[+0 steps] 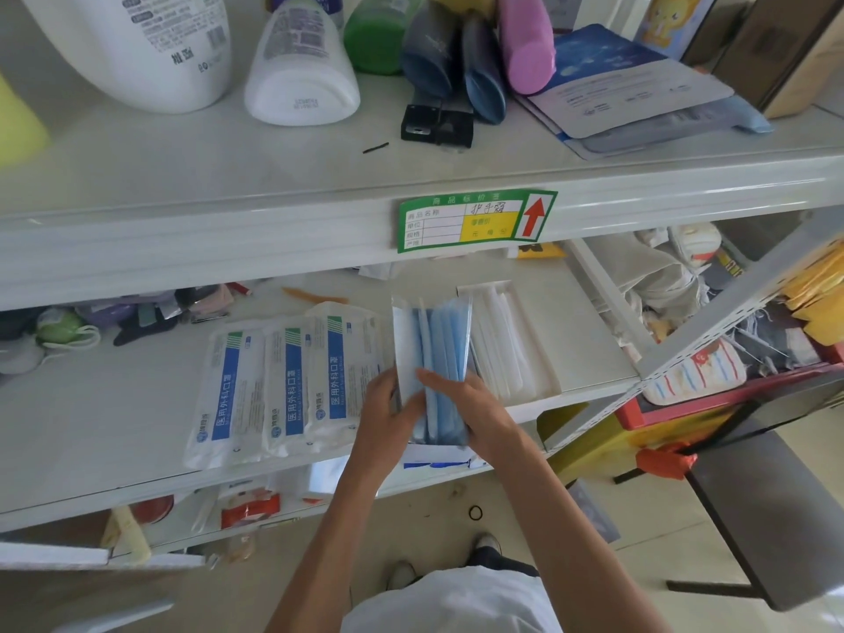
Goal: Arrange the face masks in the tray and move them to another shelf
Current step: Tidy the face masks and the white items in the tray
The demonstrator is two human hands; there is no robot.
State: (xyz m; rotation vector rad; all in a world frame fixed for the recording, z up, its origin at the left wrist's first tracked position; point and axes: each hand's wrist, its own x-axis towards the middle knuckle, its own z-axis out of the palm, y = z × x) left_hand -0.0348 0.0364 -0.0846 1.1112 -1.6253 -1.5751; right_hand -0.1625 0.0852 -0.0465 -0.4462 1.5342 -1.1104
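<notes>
Both hands grip one clear bag of blue masks (pixel 445 344), held upright above the front edge of the middle shelf (pixel 114 404). The left hand (pixel 388 415) curls its fingers round the bag's left side; the right hand (pixel 470 404) wraps the lower right, fingers across the front. Three sealed mask packs (pixel 283 386) lie just beside it on the left, and what looks like a white tray (pixel 516 344) of white strips, hard to make out, sits close on the right. The upper shelf (pixel 182 166) overhangs the back, with its price label (pixel 475 219) and bottles (pixel 301 70).
</notes>
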